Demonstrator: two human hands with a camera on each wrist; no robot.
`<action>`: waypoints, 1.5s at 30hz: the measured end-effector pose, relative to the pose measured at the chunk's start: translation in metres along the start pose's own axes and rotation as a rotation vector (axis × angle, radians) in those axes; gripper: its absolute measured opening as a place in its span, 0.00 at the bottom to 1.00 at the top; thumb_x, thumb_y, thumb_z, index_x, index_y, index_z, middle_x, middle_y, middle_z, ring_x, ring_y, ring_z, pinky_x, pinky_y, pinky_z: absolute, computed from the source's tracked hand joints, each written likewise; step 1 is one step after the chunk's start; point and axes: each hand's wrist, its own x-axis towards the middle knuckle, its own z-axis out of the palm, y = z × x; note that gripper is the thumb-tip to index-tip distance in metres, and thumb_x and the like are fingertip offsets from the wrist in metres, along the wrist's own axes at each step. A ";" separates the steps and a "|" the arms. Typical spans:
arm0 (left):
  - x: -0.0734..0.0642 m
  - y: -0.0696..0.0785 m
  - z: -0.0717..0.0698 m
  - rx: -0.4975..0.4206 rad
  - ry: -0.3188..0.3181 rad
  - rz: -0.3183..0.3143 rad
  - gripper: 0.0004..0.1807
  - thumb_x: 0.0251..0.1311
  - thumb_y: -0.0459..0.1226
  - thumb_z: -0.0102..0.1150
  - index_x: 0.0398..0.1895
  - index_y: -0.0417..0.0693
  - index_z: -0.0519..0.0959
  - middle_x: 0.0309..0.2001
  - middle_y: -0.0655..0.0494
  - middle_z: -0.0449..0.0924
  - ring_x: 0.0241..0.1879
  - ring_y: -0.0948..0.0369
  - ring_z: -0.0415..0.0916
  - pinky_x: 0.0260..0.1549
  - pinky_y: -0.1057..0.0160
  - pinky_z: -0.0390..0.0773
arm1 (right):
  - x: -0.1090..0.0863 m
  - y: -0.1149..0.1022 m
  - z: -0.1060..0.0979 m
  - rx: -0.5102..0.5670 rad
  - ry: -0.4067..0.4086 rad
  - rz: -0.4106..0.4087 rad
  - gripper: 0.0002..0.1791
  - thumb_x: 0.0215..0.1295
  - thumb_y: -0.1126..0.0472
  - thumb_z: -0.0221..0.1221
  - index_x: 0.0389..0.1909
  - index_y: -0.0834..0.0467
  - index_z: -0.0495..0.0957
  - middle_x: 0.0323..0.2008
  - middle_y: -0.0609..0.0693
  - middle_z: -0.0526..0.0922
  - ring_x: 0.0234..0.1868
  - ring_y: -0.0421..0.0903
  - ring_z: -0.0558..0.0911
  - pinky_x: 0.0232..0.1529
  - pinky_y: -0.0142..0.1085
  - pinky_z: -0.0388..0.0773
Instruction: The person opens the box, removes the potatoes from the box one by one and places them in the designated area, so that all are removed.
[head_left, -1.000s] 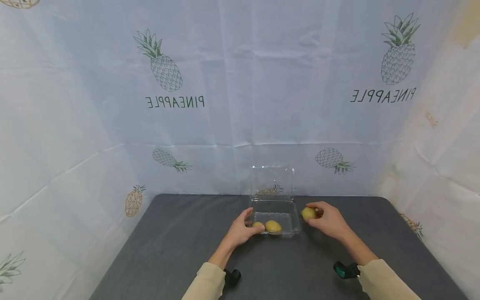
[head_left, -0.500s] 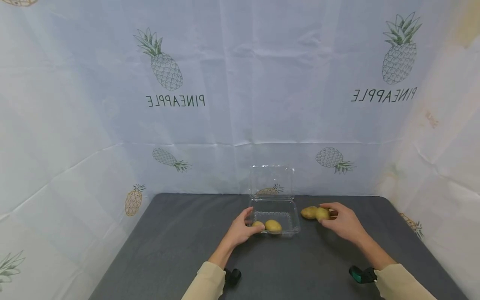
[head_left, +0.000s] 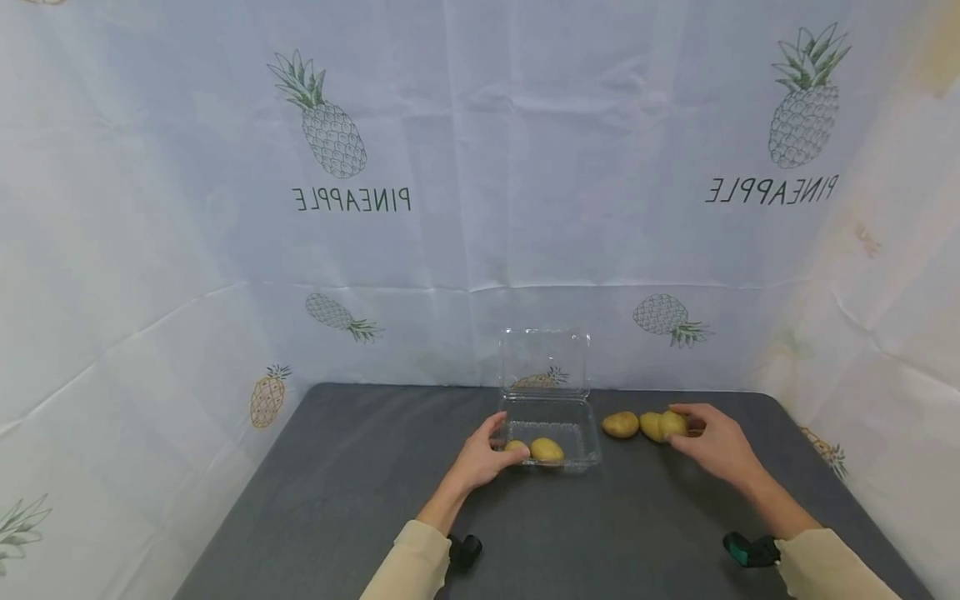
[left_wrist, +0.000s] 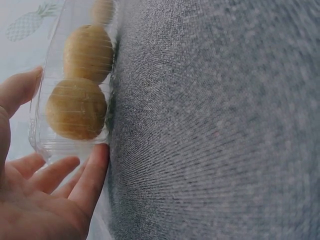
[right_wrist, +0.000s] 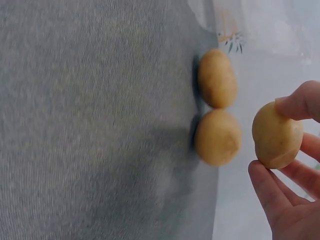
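A clear plastic clamshell box [head_left: 581,457] stands on the table with its lid [head_left: 543,362] raised. Two potatoes lie inside along its front wall: one potato [head_left: 547,451] in the middle, another potato [left_wrist: 77,109] by the left end. My left hand [head_left: 480,458] holds the box's front left corner, thumb on one side and fingers on the other. My right hand [head_left: 716,442] pinches a potato [right_wrist: 276,136] between thumb and fingertips. Just left of it, two more potatoes rest on the table, a longer potato [head_left: 620,425] and a rounder potato [right_wrist: 218,137].
The dark grey table [head_left: 360,483] ends at a pale hanging sheet [head_left: 480,208] printed with pineapples, close behind the lid. Black devices are strapped at both wrists, such as the right wrist device [head_left: 750,550].
My right hand has moved right with its potato, away from the box, and the two potatoes on the table have come into view. The left hand stays on the box.
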 end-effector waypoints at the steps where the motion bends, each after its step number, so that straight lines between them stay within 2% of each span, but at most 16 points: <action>1: 0.000 0.000 0.000 0.001 -0.001 0.000 0.47 0.61 0.51 0.72 0.79 0.48 0.60 0.75 0.40 0.62 0.66 0.40 0.70 0.53 0.42 0.79 | 0.001 0.002 -0.001 0.001 0.001 0.001 0.29 0.67 0.58 0.67 0.65 0.67 0.74 0.58 0.69 0.75 0.52 0.67 0.80 0.41 0.53 0.82; 7: 0.001 0.002 -0.001 0.002 0.000 0.012 0.48 0.62 0.51 0.71 0.79 0.45 0.59 0.75 0.39 0.62 0.66 0.40 0.70 0.53 0.41 0.78 | 0.005 0.017 -0.006 -0.006 0.000 0.031 0.31 0.68 0.56 0.67 0.65 0.68 0.73 0.59 0.70 0.73 0.53 0.69 0.78 0.41 0.54 0.82; 15: 0.002 0.001 -0.002 -0.003 0.007 0.007 0.47 0.62 0.50 0.71 0.79 0.47 0.60 0.75 0.40 0.62 0.66 0.40 0.70 0.52 0.42 0.79 | 0.011 0.034 -0.009 -0.054 -0.023 0.085 0.33 0.67 0.56 0.67 0.65 0.71 0.72 0.59 0.74 0.72 0.53 0.70 0.78 0.40 0.55 0.81; 22: 0.001 0.001 -0.001 -0.006 0.007 0.008 0.47 0.61 0.51 0.72 0.79 0.48 0.60 0.75 0.41 0.62 0.66 0.40 0.70 0.52 0.42 0.79 | 0.015 0.045 -0.006 -0.091 -0.034 0.125 0.33 0.66 0.55 0.67 0.64 0.73 0.72 0.55 0.74 0.76 0.50 0.68 0.79 0.39 0.55 0.79; 27: 0.000 0.000 0.000 -0.012 0.007 0.014 0.47 0.61 0.51 0.72 0.79 0.48 0.60 0.75 0.41 0.62 0.66 0.41 0.70 0.52 0.42 0.79 | 0.016 0.052 -0.001 -0.093 -0.065 0.151 0.34 0.67 0.55 0.66 0.64 0.73 0.71 0.56 0.76 0.75 0.50 0.69 0.79 0.39 0.55 0.80; 35: -0.002 -0.002 0.001 -0.011 0.005 0.012 0.47 0.61 0.50 0.72 0.79 0.47 0.60 0.75 0.40 0.62 0.66 0.40 0.70 0.52 0.41 0.78 | 0.013 0.059 0.004 -0.082 -0.076 0.147 0.33 0.68 0.55 0.66 0.64 0.74 0.71 0.55 0.76 0.76 0.49 0.69 0.80 0.38 0.53 0.80; 45: 0.000 -0.003 0.002 -0.010 0.010 0.008 0.47 0.60 0.51 0.73 0.79 0.48 0.61 0.74 0.40 0.63 0.65 0.40 0.71 0.53 0.42 0.78 | 0.008 0.057 -0.004 -0.078 -0.073 0.126 0.32 0.68 0.55 0.66 0.63 0.74 0.72 0.54 0.75 0.77 0.49 0.68 0.80 0.38 0.53 0.81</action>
